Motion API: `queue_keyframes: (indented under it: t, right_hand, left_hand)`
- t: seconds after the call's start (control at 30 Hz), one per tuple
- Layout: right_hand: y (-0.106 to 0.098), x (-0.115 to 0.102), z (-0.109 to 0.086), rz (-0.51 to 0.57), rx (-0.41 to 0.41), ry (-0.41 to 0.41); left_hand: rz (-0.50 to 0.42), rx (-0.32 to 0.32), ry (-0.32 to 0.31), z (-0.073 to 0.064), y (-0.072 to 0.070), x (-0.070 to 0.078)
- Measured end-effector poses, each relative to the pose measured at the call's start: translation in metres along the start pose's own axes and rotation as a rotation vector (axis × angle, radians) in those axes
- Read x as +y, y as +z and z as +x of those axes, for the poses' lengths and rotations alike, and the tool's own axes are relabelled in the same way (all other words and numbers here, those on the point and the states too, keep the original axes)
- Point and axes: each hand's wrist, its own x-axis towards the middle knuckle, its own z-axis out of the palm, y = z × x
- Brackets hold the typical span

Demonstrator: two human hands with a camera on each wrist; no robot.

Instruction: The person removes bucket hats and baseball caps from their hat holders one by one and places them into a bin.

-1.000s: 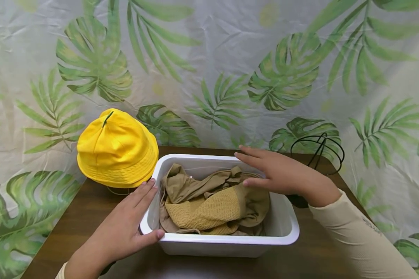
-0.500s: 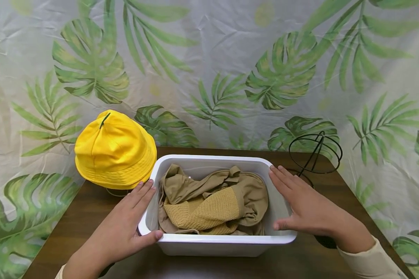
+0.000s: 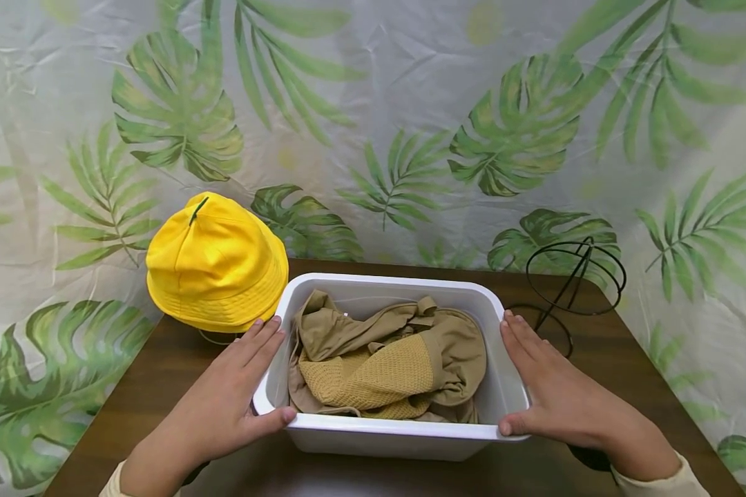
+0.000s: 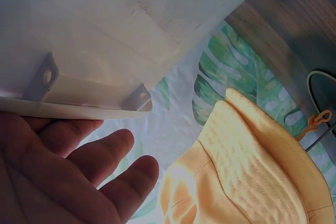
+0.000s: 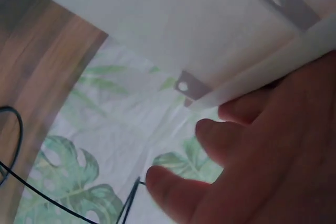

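Note:
A white plastic bin stands on the table between my hands. Inside it lies crumpled khaki and tan cloth, part of it a coarse mustard weave. My left hand rests at the bin's left side, fingers extended along the outer rim and thumb on the front corner. On the opposite side my right hand lies the same way, its thumb at the front right corner. In both wrist views, fingertips show just under the rim beside small holed tabs. A yellow bucket hat sits close behind my left hand.
Under the yellow hat a thin wire support shows. A black wire stand with round hoops is behind my right hand. The dark wooden table ends at a leaf-patterned cloth backdrop.
My right hand has moved from above the cloth and back rim to the bin's right side, and its thumb has come down onto the front rim. The left hand has stayed in place.

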Motion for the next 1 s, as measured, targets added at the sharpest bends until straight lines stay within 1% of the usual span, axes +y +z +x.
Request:
queue_keyframes:
  t: [0.13,0.23,0.33,0.43,0.53,0.6,0.73,0.77,0.83,0.9,1.0]
  right_hand:
    - [-0.002,-0.005,-0.001,-0.013,-0.042,0.080]
    - [-0.002,-0.008,-0.002,-0.014,-0.051,0.110]
    - [-0.002,-0.009,-0.002,-0.002,-0.049,0.120]
    - [-0.001,-0.009,-0.002,0.009,-0.043,0.121]
    - [-0.001,-0.010,-0.003,0.020,-0.040,0.112]
    - [-0.001,-0.011,-0.004,0.030,-0.040,0.111]
    - [-0.001,-0.011,-0.005,0.046,-0.042,0.122]
    - [-0.001,-0.011,-0.006,0.048,-0.039,0.124]
    - [-0.001,-0.012,-0.005,0.047,-0.034,0.124]
    - [-0.001,-0.012,-0.005,0.047,-0.028,0.122]
    - [-0.001,-0.011,-0.004,0.040,-0.025,0.119]
  left_hand:
    - [0.001,-0.047,-0.051,0.000,-0.002,0.003]
    - [0.007,-0.084,-0.083,0.000,-0.006,0.004]
    - [0.024,-0.110,-0.084,0.001,-0.009,0.005]
    - [0.027,-0.148,-0.082,0.004,-0.015,0.004]
    - [0.014,-0.205,-0.089,0.009,-0.023,0.003]
    - [-0.002,-0.257,-0.096,0.015,-0.032,0.000]
    - [0.008,-0.309,-0.059,0.032,-0.054,-0.013]
    - [0.012,-0.310,-0.045,0.036,-0.060,-0.018]
    - [0.030,-0.280,-0.006,0.045,-0.073,-0.029]
    - [0.047,-0.223,0.044,0.055,-0.085,-0.041]
    - [0.066,-0.098,0.135,0.070,-0.101,-0.061]
